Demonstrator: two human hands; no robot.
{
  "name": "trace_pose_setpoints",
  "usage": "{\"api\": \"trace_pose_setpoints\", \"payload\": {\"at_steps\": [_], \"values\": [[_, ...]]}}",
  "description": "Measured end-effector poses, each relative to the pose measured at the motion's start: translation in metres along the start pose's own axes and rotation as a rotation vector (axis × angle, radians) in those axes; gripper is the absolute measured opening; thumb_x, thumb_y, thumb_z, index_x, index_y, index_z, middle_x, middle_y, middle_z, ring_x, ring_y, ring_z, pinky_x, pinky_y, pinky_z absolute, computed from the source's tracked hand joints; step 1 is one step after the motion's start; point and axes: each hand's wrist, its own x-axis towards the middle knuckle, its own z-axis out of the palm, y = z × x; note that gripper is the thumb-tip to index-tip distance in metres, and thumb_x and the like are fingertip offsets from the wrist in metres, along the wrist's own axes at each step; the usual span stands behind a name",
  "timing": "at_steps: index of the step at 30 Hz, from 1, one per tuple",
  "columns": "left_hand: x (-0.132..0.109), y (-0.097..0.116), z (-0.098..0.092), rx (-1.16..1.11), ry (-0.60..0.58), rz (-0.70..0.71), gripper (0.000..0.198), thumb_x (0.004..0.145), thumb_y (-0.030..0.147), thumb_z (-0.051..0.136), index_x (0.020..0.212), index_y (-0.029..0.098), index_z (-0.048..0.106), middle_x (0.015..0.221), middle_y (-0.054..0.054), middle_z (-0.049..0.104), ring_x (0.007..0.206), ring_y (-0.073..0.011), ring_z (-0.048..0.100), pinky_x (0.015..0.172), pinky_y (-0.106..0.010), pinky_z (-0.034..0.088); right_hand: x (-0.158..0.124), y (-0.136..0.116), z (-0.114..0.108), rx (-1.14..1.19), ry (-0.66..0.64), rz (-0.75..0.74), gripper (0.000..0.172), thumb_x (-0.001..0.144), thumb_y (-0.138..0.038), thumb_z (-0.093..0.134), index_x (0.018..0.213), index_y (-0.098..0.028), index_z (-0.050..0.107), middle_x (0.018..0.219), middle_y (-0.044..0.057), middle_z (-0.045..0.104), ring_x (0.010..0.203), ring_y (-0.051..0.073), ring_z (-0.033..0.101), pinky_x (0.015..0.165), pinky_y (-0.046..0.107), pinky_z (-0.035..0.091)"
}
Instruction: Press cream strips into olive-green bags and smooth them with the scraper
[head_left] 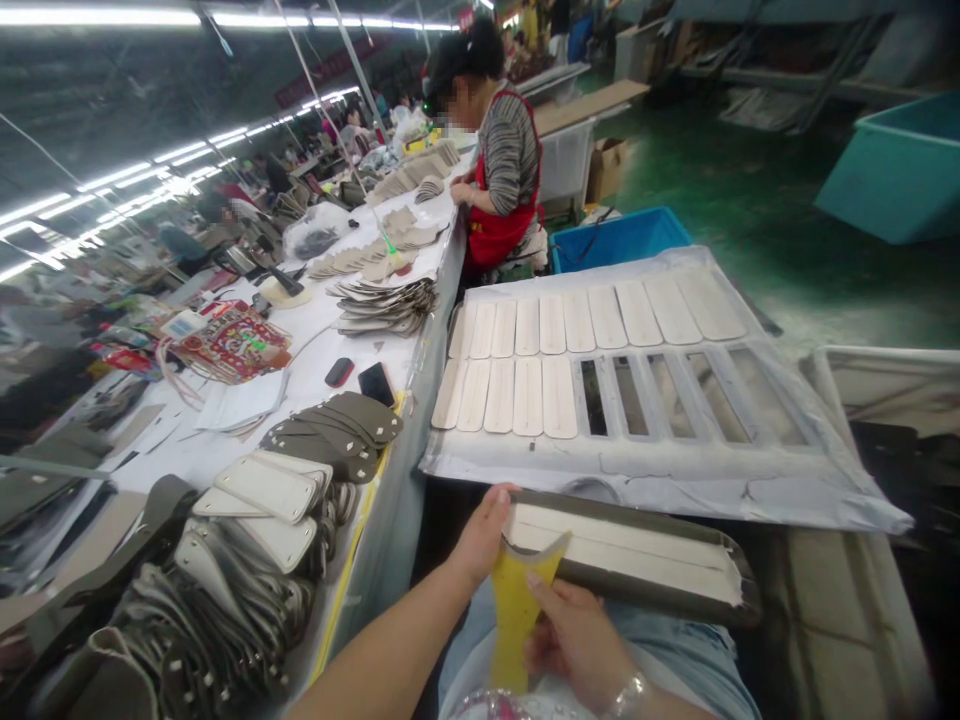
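Note:
My left hand (480, 540) grips the left end of a long grey strap piece with a cream lining (637, 555), held flat over my lap. My right hand (574, 635) is closed on a yellow scraper tool (517, 610), whose forked tip rests against the strap's left end by my left thumb. Just beyond the strap lies a white template board (660, 480) with rows of slots. Cream strips (555, 325) fill the far row and the left part of the near row; the other near slots are open.
A long white worktable (322, 330) runs along the left, carrying piles of grey and cream strap pieces (262, 510), a phone (376, 383) and a patterned bag (236, 345). A person in a red apron (502, 170) sits further along. A blue bin (619, 240) stands behind the board.

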Motion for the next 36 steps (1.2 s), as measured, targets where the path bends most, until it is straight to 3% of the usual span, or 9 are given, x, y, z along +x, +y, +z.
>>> {"api": "trace_pose_setpoints", "payload": {"at_steps": [5, 13, 16, 18, 20, 23, 29, 33, 36], "values": [[0.002, 0.006, 0.005, 0.201, 0.038, 0.003, 0.037, 0.088, 0.05, 0.035, 0.1, 0.018, 0.05, 0.081, -0.002, 0.057, 0.073, -0.0145, 0.054, 0.068, -0.025, 0.044, -0.003, -0.008, 0.001, 0.041, 0.099, 0.031, 0.056, 0.036, -0.062, 0.07, 0.063, -0.02, 0.044, 0.044, -0.005, 0.058, 0.031, 0.012, 0.051, 0.032, 0.022, 0.043], [0.001, 0.011, -0.005, 0.499, 0.108, 0.041, 0.039, 0.085, 0.051, 0.04, 0.099, 0.019, 0.057, 0.091, -0.005, 0.059, 0.085, -0.0194, 0.054, 0.077, -0.03, 0.042, -0.001, -0.004, 0.001, -0.047, 0.09, 0.005, 0.046, 0.049, -0.057, 0.066, 0.068, -0.02, 0.046, 0.042, -0.004, 0.056, 0.029, 0.013, 0.048, 0.03, 0.023, 0.038], [-0.002, 0.025, -0.01, 0.844, 0.115, 0.144, 0.044, 0.082, 0.05, 0.048, 0.117, 0.023, 0.052, 0.124, -0.008, 0.047, 0.108, -0.0253, 0.046, 0.092, -0.037, 0.035, 0.0, -0.002, 0.004, -0.121, 0.035, -0.025, 0.035, 0.063, -0.051, 0.06, 0.072, -0.019, 0.05, 0.046, -0.002, 0.058, 0.029, 0.013, 0.049, 0.03, 0.023, 0.036], [-0.002, 0.034, -0.01, 1.165, 0.066, 0.251, 0.044, 0.084, 0.048, 0.046, 0.122, 0.027, 0.048, 0.132, -0.007, 0.04, 0.112, -0.0265, 0.042, 0.094, -0.04, 0.032, 0.0, -0.001, 0.004, -0.151, 0.002, -0.033, 0.029, 0.071, -0.047, 0.054, 0.075, -0.018, 0.053, 0.053, 0.0, 0.061, 0.03, 0.013, 0.049, 0.032, 0.023, 0.037], [-0.002, 0.041, -0.008, 1.365, 0.005, 0.324, 0.036, 0.086, 0.046, 0.043, 0.114, 0.026, 0.053, 0.12, -0.006, 0.05, 0.105, -0.0251, 0.045, 0.09, -0.039, 0.036, -0.001, -0.001, 0.003, -0.166, -0.01, -0.032, 0.028, 0.075, -0.046, 0.05, 0.078, -0.018, 0.055, 0.06, 0.002, 0.063, 0.031, 0.012, 0.049, 0.033, 0.023, 0.037], [0.0, 0.043, -0.002, 1.464, -0.012, 0.357, 0.029, 0.088, 0.045, 0.04, 0.094, 0.022, 0.057, 0.095, -0.004, 0.058, 0.092, -0.022, 0.049, 0.078, -0.034, 0.039, -0.002, -0.004, -0.001, -0.171, -0.026, -0.012, 0.029, 0.077, -0.046, 0.047, 0.082, -0.018, 0.056, 0.066, 0.003, 0.064, 0.033, 0.01, 0.048, 0.035, 0.023, 0.038], [0.008, 0.034, 0.006, 1.372, 0.05, 0.307, 0.037, 0.088, 0.051, 0.034, 0.084, 0.02, 0.055, 0.089, -0.006, 0.057, 0.091, -0.0231, 0.05, 0.083, -0.037, 0.036, -0.007, -0.007, -0.003, -0.127, 0.025, -0.024, 0.026, 0.077, -0.043, 0.047, 0.076, -0.017, 0.052, 0.069, 0.003, 0.061, 0.034, 0.01, 0.047, 0.036, 0.025, 0.039], [0.007, 0.027, 0.003, 0.819, 0.029, 0.151, 0.044, 0.074, 0.061, 0.052, 0.085, 0.019, 0.058, 0.097, -0.009, 0.058, 0.105, -0.0288, 0.045, 0.096, -0.042, 0.027, -0.015, -0.003, -0.003, -0.143, 0.027, -0.098, 0.03, 0.07, -0.048, 0.054, 0.071, -0.019, 0.05, 0.063, 0.001, 0.06, 0.035, 0.009, 0.045, 0.037, 0.024, 0.039], [-0.003, 0.018, -0.011, 0.545, 0.001, 0.101, 0.057, 0.084, 0.063, 0.026, 0.107, 0.02, 0.055, 0.106, -0.009, 0.059, 0.102, -0.0239, 0.051, 0.091, -0.038, 0.036, -0.027, -0.005, -0.01, -0.287, -0.001, -0.205, 0.036, 0.067, -0.055, 0.054, 0.068, -0.019, 0.051, 0.046, -0.001, 0.054, 0.035, 0.011, 0.045, 0.037, 0.024, 0.038]]}}
